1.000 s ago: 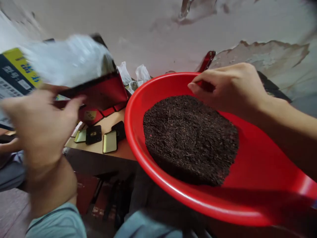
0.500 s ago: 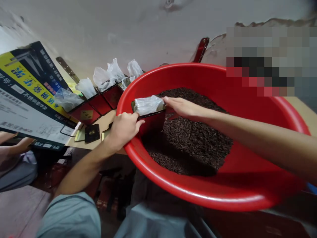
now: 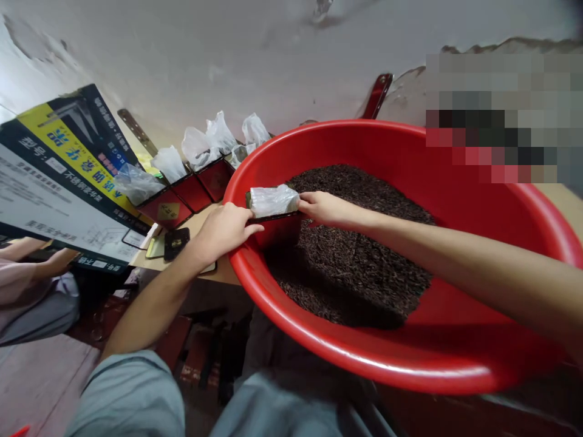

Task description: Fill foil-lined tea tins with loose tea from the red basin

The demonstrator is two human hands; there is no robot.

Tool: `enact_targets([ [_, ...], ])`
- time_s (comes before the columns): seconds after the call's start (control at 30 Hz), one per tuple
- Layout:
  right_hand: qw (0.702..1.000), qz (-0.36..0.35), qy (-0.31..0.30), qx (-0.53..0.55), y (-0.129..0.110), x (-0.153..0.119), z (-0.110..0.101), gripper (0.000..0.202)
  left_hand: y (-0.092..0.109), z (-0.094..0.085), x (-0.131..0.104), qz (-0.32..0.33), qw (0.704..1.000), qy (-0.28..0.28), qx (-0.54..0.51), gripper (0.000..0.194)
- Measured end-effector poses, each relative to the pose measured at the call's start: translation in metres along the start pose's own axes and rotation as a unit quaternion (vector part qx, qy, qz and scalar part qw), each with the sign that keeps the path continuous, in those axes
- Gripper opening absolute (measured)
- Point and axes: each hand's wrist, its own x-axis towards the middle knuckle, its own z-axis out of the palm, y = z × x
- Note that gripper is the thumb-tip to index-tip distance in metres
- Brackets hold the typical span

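Observation:
A dark red rectangular tin [image 3: 282, 232] rests in a big red plastic basin [image 3: 364, 364], at its left side. Over the tin's mouth a clear plastic bag [image 3: 273, 200] is folded down. My left hand [image 3: 223, 230] lies over the basin's left rim, its fingers gripping the tin's left end and its thumb along the near side. At the opposite end, my right hand [image 3: 323, 208] closes its fingers on the tin's right edge. Loose dark tea leaves [image 3: 359, 255] fill the basin's bottom around the tin.
Several red tins [image 3: 170, 209] with plastic bags sticking up stand on the table [image 3: 212, 218] left of the basin. A black lid [image 3: 176, 243] lies before them. A printed carton [image 3: 68, 188] leans at left; beside it a person's arms [image 3: 50, 261] show. The wall is behind.
The right hand has shifted from a flatter pose at the tin's upper right to a curled grip on its right end. The whole view has moved slightly.

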Motion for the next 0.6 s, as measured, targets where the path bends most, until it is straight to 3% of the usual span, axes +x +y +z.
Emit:
enact_targets([
  [0.1,0.999,0.017,0.030,0.019,0.001,-0.004,-0.002,0.046,-0.001,-0.007,-0.003,0.043,0.992,0.030,-0.111,0.022],
  [0.17,0.995,0.031,0.036,0.087,0.005,-0.004,-0.004,0.050,0.005,-0.010,-0.004,0.047,0.989,0.068,-0.122,0.026],
  [0.3,0.971,0.039,0.051,0.232,0.019,0.002,-0.006,0.044,0.016,-0.017,0.010,0.024,0.991,0.101,-0.084,0.081],
  [0.37,0.955,0.043,0.035,0.291,0.030,0.003,-0.001,0.045,0.015,-0.017,0.028,0.039,0.994,0.057,-0.081,0.104],
  [0.43,0.942,0.075,-0.003,0.326,0.041,0.000,0.008,0.043,0.011,-0.011,0.051,0.069,0.994,-0.019,-0.083,0.116],
  [0.53,0.931,0.146,-0.044,0.332,0.058,-0.007,0.023,0.043,0.005,0.012,0.083,0.098,0.983,-0.125,-0.094,0.118],
  [0.6,0.931,0.163,-0.054,0.323,0.066,-0.010,0.028,0.049,0.002,0.030,0.095,0.108,0.979,-0.127,-0.113,0.115],
])
